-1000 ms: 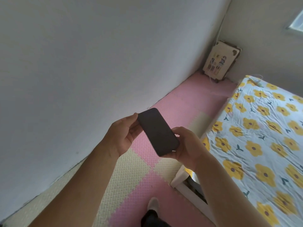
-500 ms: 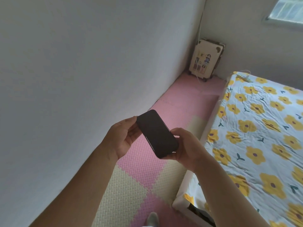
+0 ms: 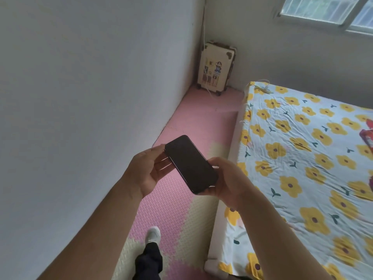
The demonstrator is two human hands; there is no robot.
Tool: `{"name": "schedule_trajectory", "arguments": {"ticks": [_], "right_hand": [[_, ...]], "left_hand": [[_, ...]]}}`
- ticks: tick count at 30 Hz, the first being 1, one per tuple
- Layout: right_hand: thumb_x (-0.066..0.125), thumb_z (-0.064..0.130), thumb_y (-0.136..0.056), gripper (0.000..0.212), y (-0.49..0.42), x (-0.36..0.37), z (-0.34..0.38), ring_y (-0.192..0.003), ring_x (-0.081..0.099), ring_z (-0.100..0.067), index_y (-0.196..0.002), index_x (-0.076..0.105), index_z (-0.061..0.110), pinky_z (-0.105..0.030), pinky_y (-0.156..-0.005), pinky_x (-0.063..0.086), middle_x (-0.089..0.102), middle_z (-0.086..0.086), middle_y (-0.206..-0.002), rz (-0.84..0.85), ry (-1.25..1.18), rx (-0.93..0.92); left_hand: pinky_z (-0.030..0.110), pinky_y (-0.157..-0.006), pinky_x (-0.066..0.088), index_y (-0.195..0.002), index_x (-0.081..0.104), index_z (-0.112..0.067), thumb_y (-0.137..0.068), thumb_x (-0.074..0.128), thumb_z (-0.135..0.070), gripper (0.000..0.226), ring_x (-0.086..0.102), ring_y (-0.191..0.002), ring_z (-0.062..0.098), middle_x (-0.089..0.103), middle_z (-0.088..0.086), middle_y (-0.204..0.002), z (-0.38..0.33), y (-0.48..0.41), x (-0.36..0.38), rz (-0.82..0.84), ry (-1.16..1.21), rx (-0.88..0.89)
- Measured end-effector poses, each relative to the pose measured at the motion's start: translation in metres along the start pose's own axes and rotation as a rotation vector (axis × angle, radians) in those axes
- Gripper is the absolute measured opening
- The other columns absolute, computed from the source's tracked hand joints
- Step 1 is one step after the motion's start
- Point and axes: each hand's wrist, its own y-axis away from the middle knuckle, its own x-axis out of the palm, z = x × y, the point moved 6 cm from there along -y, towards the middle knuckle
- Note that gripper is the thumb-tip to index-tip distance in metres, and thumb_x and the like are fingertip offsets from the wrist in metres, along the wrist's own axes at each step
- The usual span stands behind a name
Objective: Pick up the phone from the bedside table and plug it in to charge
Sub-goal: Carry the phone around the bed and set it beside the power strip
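Note:
A black phone (image 3: 190, 163) with a dark screen is held in front of me, tilted, above the floor mats. My left hand (image 3: 148, 171) grips its upper left end. My right hand (image 3: 227, 179) holds its lower right end from below. A white charger cable (image 3: 262, 86) lies on the far corner of the bed, and its thin cord runs down past the cream suitcase (image 3: 217, 66) in the room corner.
The bed (image 3: 302, 158) with a yellow-flower sheet fills the right side. A narrow strip of pink and cream foam mats (image 3: 181, 209) runs between the bed and the white wall (image 3: 80, 98) on the left. My foot in a white shoe (image 3: 153, 235) is on the mats. A window (image 3: 327, 11) is at the top right.
I have walked forward along the strip beside the bed. The suitcase and bed corner are closer, and the window has come into view. Both hands keep the same hold on the phone.

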Motion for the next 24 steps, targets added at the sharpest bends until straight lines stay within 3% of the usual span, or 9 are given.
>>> {"name": "schedule_trajectory", "arguments": {"ticks": [5,10,14,20,24], "right_hand": [[0.059,0.014,-0.09,0.04,-0.051,0.005,0.032,-0.083,0.077,-0.042,-0.125,0.057,-0.006,-0.049,-0.064,0.063,0.076,-0.026,-0.089,-0.109,-0.046,-0.044],[0.057,0.014,-0.093,0.031,-0.098,0.019,0.067,-0.085,0.077,-0.041,-0.119,0.06,-0.004,-0.048,-0.062,0.063,0.074,-0.026,-0.091,-0.194,-0.068,-0.092],[0.056,0.015,-0.095,0.04,-0.123,0.027,0.092,-0.087,0.076,-0.04,-0.128,0.057,-0.008,-0.047,-0.062,0.063,0.07,-0.029,-0.102,-0.235,-0.078,-0.121],[0.054,0.013,-0.096,0.043,-0.155,0.015,0.125,-0.082,0.076,-0.037,-0.133,0.054,-0.009,-0.046,-0.06,0.063,0.072,-0.025,-0.093,-0.271,-0.107,-0.139],[0.055,0.014,-0.097,0.044,-0.181,-0.01,0.144,-0.088,0.076,-0.039,-0.135,0.053,-0.006,-0.044,-0.059,0.063,0.071,-0.026,-0.101,-0.287,-0.135,-0.139]], "left_hand": [[0.038,-0.078,0.065,-0.107,0.082,-0.016,-0.102,0.062,-0.025,0.023,0.078,-0.107,0.031,0.08,0.014,-0.119,-0.035,-0.073,0.007,0.099,-0.025,-0.042],[0.039,-0.08,0.065,-0.112,0.081,-0.014,-0.102,0.062,-0.026,0.024,0.078,-0.107,0.031,0.08,0.014,-0.119,-0.077,-0.136,0.013,0.161,-0.061,-0.079],[0.039,-0.082,0.065,-0.121,0.075,-0.009,-0.104,0.06,-0.025,0.028,0.077,-0.109,0.032,0.079,0.015,-0.121,-0.102,-0.173,0.025,0.2,-0.077,-0.108],[0.038,-0.079,0.066,-0.121,0.076,-0.009,-0.105,0.059,-0.025,0.028,0.077,-0.11,0.032,0.08,0.014,-0.119,-0.114,-0.222,0.05,0.223,-0.077,-0.166],[0.038,-0.08,0.066,-0.12,0.076,-0.01,-0.104,0.059,-0.025,0.027,0.077,-0.109,0.03,0.08,0.014,-0.119,-0.111,-0.262,0.074,0.216,-0.091,-0.193]]}}
